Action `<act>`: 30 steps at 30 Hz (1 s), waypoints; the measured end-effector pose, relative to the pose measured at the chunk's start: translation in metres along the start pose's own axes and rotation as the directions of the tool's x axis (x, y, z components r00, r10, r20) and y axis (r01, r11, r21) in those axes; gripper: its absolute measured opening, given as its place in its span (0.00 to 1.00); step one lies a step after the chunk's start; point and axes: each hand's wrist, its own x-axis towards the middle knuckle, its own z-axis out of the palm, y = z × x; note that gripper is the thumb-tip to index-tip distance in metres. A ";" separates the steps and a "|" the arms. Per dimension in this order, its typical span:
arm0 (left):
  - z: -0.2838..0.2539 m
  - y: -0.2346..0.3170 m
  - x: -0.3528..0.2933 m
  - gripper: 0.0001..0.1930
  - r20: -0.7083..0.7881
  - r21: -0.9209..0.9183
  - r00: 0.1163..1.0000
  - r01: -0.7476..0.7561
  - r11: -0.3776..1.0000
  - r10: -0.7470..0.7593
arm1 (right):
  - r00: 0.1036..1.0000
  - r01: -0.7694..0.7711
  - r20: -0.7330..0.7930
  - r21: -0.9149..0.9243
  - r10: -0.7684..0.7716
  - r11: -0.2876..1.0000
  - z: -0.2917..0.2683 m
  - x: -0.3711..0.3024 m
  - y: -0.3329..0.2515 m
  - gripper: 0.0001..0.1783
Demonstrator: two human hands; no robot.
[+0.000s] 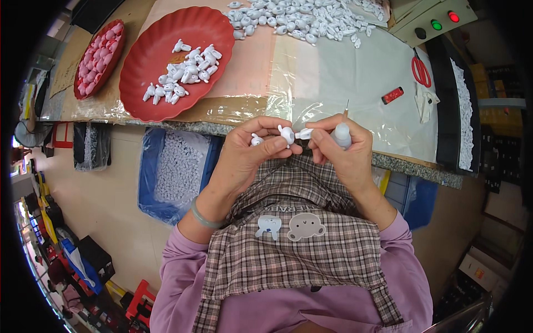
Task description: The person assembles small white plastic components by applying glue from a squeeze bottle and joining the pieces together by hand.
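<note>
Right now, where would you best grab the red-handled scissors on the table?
Probably take the scissors by their red loops, coming from the person's side: the loops lie nearer the person, while the narrow blade end points away.

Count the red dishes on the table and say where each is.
2: the large red dish, holding white figures, at the table's left; the smaller red dish, holding pink pieces, farther left. None seems hidden.
</note>
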 end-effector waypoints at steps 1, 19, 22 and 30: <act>0.001 0.000 0.000 0.13 -0.001 0.000 1.000 0.008 1.000 -0.008 | 1.000 0.011 0.000 -0.010 -0.011 1.000 0.000 0.000 0.002 0.06; 0.001 -0.001 -0.004 0.13 0.036 0.331 0.987 -0.157 0.931 0.154 | 0.988 0.149 0.047 -0.078 -0.146 0.986 0.006 -0.010 0.017 0.07; 0.002 0.000 -0.006 0.15 0.017 0.362 0.992 -0.124 0.924 0.127 | 0.984 0.164 0.097 -0.134 -0.151 0.977 0.003 -0.009 0.017 0.07; 0.008 -0.001 -0.011 0.14 0.048 0.361 0.990 -0.140 0.922 0.131 | 0.958 0.279 0.123 -0.169 -0.260 0.945 -0.003 -0.016 0.022 0.07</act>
